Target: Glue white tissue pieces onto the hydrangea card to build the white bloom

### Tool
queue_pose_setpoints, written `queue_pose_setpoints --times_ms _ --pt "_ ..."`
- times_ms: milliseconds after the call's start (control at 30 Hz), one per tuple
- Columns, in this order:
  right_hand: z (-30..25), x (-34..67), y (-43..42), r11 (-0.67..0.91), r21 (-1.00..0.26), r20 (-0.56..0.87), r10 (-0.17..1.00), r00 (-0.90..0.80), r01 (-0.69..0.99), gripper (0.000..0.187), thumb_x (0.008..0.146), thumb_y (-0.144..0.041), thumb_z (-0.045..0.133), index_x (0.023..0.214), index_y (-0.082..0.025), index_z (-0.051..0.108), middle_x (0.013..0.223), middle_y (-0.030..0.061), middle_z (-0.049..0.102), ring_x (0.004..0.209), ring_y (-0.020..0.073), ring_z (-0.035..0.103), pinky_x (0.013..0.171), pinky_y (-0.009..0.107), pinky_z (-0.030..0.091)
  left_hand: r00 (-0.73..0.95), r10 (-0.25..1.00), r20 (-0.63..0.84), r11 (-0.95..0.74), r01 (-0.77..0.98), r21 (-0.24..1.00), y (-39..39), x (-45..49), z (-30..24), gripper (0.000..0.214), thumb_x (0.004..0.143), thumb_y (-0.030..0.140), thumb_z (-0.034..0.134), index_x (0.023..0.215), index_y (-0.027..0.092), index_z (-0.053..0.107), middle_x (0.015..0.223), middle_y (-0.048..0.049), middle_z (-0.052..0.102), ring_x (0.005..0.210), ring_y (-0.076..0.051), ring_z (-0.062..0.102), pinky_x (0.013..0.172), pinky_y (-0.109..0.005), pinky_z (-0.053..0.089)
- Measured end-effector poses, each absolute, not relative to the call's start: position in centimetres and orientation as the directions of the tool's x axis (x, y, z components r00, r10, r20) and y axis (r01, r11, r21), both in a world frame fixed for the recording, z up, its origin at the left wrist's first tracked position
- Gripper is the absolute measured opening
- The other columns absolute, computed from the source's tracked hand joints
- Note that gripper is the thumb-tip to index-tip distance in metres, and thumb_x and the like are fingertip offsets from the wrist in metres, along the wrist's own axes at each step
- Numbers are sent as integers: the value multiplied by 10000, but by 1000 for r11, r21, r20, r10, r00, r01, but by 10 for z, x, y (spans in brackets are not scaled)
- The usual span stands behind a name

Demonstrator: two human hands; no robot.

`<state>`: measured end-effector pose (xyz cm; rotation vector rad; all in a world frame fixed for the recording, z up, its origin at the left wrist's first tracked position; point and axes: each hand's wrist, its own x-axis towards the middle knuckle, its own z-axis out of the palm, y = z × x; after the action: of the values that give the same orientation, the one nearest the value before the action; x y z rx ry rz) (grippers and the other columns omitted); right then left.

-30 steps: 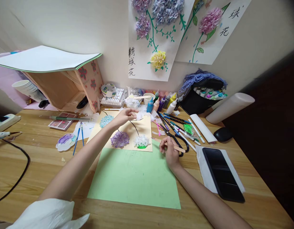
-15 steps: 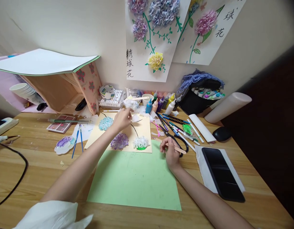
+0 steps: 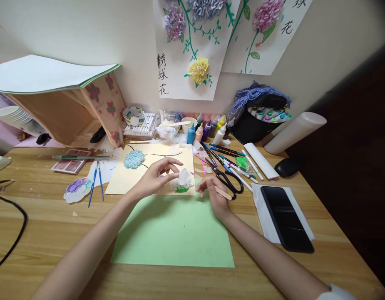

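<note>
My left hand (image 3: 155, 177) hovers over the cream card (image 3: 123, 179), fingers pinched on a small white tissue piece (image 3: 182, 174) right above the white paper flower (image 3: 182, 183) with its green base. A blue paper flower (image 3: 134, 158) sits further back on the card; my hand covers the purple one. My right hand (image 3: 214, 195) rests at the green sheet's (image 3: 173, 233) far right corner, closed on a wooden stick (image 3: 224, 193) that points right toward the scissors (image 3: 225, 178).
Paint bottles (image 3: 204, 130), a small bowl (image 3: 166, 130) and markers (image 3: 229, 156) line the back by the wall. A black phone (image 3: 286, 217) lies on tissue at right. A palette (image 3: 70, 166), brushes (image 3: 95, 183) and a cable (image 3: 11, 237) sit left.
My left hand has drawn back from the bowl area with a white tissue piece and now sits over the white flower. My right hand shifted slightly left with the stick.
</note>
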<state>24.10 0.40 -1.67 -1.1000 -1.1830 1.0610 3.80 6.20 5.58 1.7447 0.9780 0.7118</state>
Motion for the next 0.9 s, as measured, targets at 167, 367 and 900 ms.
queue_pose_setpoints --times_ms 167,367,900 --pt "-5 233 4 128 -984 133 991 -25 -127 140 809 -311 597 916 -241 539 1023 31 648 1002 171 595 874 314 463 517 856 9 -191 301 934 50 40 45 301 816 363 564 1064 193 562 885 -40 661 788 -140 587 688 -241 403" --pt "-4 234 8 81 -989 76 996 47 -127 164 747 -270 659 787 -212 511 814 5 630 805 149 617 778 285 484 548 837 15 -232 329 915 46 46 42 245 824 297 552 1056 221 570 931 -28 642 834 -141 592 720 -247 407" --pt "-1 247 16 11 -999 16 993 -119 -45 176 721 -300 672 802 -206 548 871 27 651 821 171 612 757 304 475 617 770 162 -500 426 754 42 48 42 193 871 290 499 1045 234 562 972 -26 606 839 -143 516 717 -267 419"
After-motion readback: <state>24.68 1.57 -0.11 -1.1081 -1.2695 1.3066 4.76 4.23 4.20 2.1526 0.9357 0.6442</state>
